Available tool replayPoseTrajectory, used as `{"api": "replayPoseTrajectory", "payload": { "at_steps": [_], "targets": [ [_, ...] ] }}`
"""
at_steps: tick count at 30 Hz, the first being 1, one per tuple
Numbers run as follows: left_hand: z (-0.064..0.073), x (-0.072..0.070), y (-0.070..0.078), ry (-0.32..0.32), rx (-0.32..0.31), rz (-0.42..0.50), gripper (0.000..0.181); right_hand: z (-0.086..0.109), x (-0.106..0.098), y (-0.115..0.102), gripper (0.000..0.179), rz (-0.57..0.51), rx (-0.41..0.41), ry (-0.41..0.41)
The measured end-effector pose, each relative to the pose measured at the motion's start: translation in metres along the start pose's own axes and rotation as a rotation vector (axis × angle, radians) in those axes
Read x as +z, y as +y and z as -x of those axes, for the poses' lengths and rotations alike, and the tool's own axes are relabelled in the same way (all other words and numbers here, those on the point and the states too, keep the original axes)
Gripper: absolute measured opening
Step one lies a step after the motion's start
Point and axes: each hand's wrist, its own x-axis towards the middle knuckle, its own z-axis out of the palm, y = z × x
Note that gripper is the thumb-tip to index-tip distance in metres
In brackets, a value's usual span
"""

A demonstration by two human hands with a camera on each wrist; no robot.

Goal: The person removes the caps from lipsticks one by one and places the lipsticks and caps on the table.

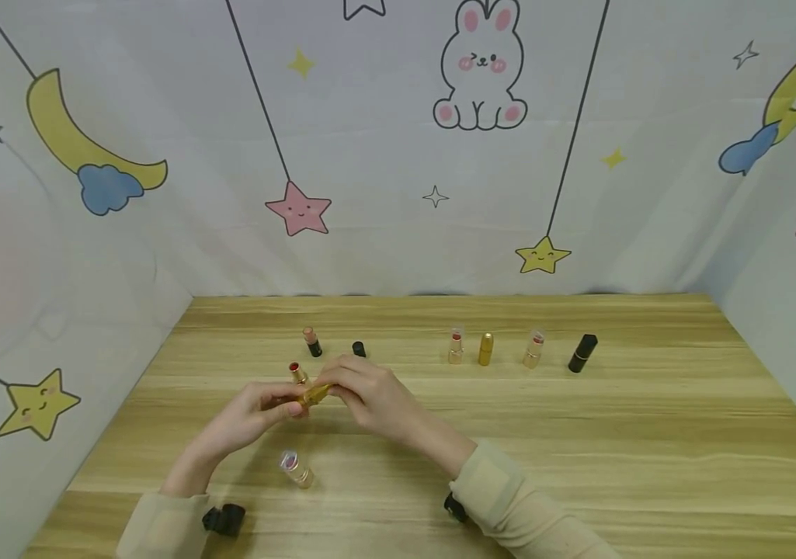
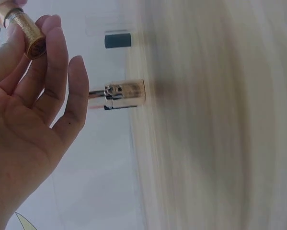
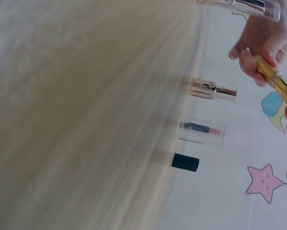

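Both hands meet at a gold lipstick tube [image 1: 315, 394], held tilted above the wooden table. My left hand [image 1: 254, 415] pinches its lower end between thumb and fingers, as the left wrist view shows; the little finger stands apart. My right hand [image 1: 370, 392] pinches the other end, seen at the edge of the right wrist view. Just behind them stands an uncapped lipstick [image 2: 125, 95] in a shiny rose-gold case. A small black cap [image 3: 185, 163] and a pink lipstick with a black base [image 1: 312, 341] are farther back. Nearer me stands a clear-capped lipstick [image 1: 296, 470].
Along the back right stand a clear-capped red lipstick [image 1: 456, 347], a closed gold lipstick [image 1: 485, 349], another clear-capped one [image 1: 533, 349] and a black lipstick [image 1: 582, 353]. A white cartoon-printed curtain [image 1: 384, 233] borders the wooden table [image 1: 649, 435] at the back and sides.
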Motion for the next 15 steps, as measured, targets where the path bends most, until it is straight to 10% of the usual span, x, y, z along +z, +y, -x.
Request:
{"api": "replayPoseTrajectory", "payload": {
  "at_steps": [15],
  "targets": [
    [0.0020,-0.0026,-0.0066,0.052,-0.062,-0.017,0.034,-0.0011,-0.0105,0.0012,0.016,0.004,0.058,0.026]
  ]
}}
